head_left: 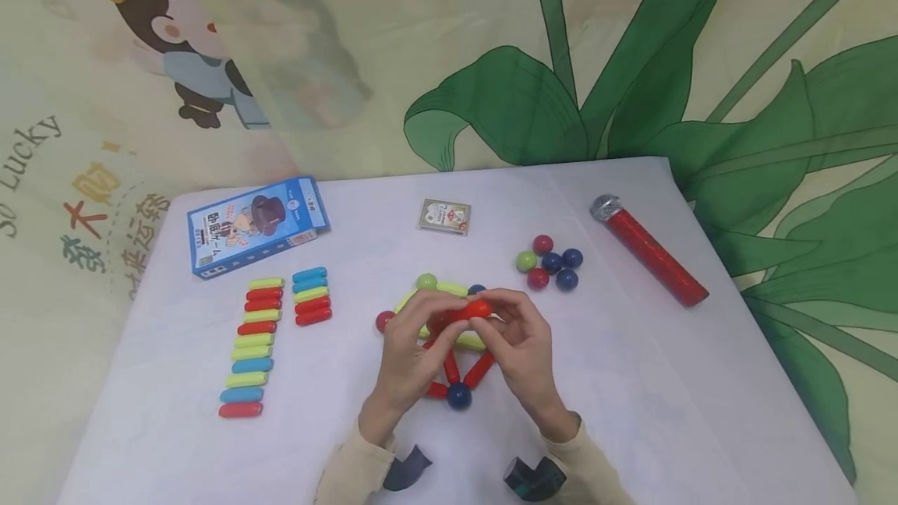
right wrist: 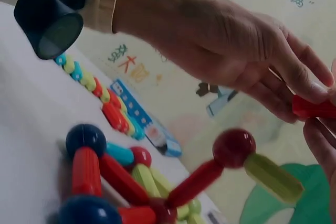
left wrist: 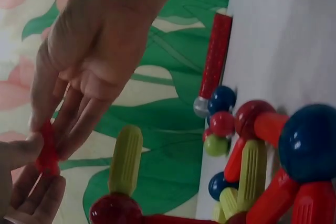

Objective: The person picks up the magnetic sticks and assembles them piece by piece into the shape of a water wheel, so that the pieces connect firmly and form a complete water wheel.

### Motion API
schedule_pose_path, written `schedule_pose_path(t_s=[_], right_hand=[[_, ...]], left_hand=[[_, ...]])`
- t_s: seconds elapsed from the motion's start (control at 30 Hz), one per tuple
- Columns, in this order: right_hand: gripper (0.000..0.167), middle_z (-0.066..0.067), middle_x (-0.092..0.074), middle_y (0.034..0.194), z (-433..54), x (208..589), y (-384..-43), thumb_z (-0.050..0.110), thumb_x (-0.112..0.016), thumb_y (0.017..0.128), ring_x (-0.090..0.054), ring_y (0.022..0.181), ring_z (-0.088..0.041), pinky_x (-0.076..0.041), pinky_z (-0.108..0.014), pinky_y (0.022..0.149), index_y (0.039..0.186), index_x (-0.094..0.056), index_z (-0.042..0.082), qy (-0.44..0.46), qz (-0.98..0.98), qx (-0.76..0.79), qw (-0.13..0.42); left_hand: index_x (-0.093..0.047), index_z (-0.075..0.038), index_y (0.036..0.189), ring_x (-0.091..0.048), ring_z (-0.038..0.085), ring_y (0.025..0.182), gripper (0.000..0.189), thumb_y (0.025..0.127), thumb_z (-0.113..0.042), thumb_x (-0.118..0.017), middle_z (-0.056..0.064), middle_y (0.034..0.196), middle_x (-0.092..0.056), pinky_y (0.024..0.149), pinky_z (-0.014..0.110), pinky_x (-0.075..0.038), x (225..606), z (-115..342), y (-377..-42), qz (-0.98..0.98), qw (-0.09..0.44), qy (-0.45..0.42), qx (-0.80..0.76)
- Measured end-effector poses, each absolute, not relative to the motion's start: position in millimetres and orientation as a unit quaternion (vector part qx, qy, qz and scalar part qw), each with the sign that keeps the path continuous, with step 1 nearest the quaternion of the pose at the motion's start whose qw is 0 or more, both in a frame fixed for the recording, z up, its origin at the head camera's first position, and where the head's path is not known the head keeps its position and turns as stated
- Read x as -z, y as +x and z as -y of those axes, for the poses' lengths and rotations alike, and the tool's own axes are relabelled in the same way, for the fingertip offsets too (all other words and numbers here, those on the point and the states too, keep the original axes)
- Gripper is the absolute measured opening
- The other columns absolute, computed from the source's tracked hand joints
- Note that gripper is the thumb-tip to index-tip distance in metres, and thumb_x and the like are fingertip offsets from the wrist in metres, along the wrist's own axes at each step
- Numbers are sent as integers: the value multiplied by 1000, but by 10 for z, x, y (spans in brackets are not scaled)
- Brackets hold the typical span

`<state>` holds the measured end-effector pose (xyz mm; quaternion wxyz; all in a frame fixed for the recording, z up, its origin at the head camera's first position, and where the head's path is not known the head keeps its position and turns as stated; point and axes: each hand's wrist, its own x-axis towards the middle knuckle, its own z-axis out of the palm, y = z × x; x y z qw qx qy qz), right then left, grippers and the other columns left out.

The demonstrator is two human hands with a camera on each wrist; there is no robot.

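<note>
Red rod (head_left: 479,309) is up above the ball-and-rod frame (head_left: 451,367), apart from it. From my end I see two hands on it: left hand (head_left: 414,349) pinches one end, right hand (head_left: 522,341) the other, thumbs and fingers closed down to rod width. Two-ended grip looks meant for control of its angle; the height likely keeps it off the frame's upper yellow-green rod (left wrist: 126,160).

Left of frame: two columns of loose rods, long (head_left: 252,351) and short (head_left: 312,294), probably lined up for easy picking. Right of frame, a bit beyond: loose balls (head_left: 552,263), bunched, likely so none roll off. Outer items look parked out of the way: blue box (head_left: 256,224) beyond-left of frame, small card box (head_left: 445,217) straight beyond, glittery red tube (head_left: 655,259) beyond-right, all on the surface (head_left: 666,411).
</note>
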<state>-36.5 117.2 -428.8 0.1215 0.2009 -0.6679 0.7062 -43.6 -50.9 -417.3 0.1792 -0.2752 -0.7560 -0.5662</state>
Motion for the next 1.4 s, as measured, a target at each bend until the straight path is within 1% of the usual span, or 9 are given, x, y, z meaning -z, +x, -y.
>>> schedule_pose_path(t_s=[0.13,0.23,0.3,0.47,0.73,0.9,1.0,1.17,1.4], right_hand=[[45,-17,-60,112,-1345,4361,-406,-16,-64,82,-64,106,-16,-53,-25,87,123,-47,-9,158,722,-651,176],[54,-16,-63,108,-1527,4472,-402,-16,-68,78,-66,100,-18,-51,-20,86,126,-46,-6,132,785,-573,195],[60,-13,-66,104,-1609,4554,-375,-13,-72,75,-68,96,-18,-52,-19,84,127,-46,-3,130,826,-518,183],[63,-6,-68,99,-1621,4722,-306,-4,-78,73,-69,90,-17,-57,-31,80,128,-47,2,176,881,-426,111],[63,-4,-70,105,-1606,4809,-292,2,-78,77,-68,97,-17,-56,-36,82,131,-46,3,170,876,-444,81],[46,-9,-66,113,-1708,4823,-490,3,-68,86,-63,105,-21,-54,-40,86,129,-50,2,106,866,-469,136],[41,-10,-60,121,-1758,4845,-677,10,-63,91,-57,115,-23,-50,-42,93,130,-51,4,55,899,-410,141],[49,-13,-50,135,-1774,4851,-841,15,-64,90,-44,129,-30,-41,-48,104,135,-47,6,45,958,-280,53],[47,-10,-57,123,-1735,4882,-824,7,-67,88,-55,114,-25,-50,-42,94,132,-51,10,74,953,-290,39]], left_hand=[[-62,-5,113,-62,17,99,40,76,3,-77,8,106,-64,86,23,-52,4218,608,-472,772,180,-231,564],[-61,-2,114,-62,19,105,39,78,4,-75,12,108,-63,93,24,-50,4304,771,-485,775,155,-174,587],[-60,-1,115,-63,18,105,37,80,4,-73,14,109,-64,93,25,-50,4391,866,-481,771,128,-133,609],[-59,-1,117,-63,20,106,35,84,-2,-71,13,112,-64,96,27,-49,4547,932,-438,752,53,-73,653],[-58,-8,122,-61,21,113,38,86,-7,-70,9,121,-61,100,43,-46,4565,818,-409,741,0,-110,662],[-58,-17,125,-57,18,116,41,86,-12,-71,2,126,-59,100,53,-43,4549,739,-444,754,-22,-137,642],[-58,-17,125,-55,18,117,42,85,-11,-72,-3,126,-59,98,50,-46,4544,691,-478,754,-38,-146,639],[-59,-13,124,-53,20,118,40,86,-7,-70,-1,120,-62,91,34,-52,4541,629,-515,751,-70,-148,639],[-60,-13,123,-55,21,114,37,88,-9,-68,5,114,-63,89,25,-52,4521,612,-543,740,-83,-147,651]])
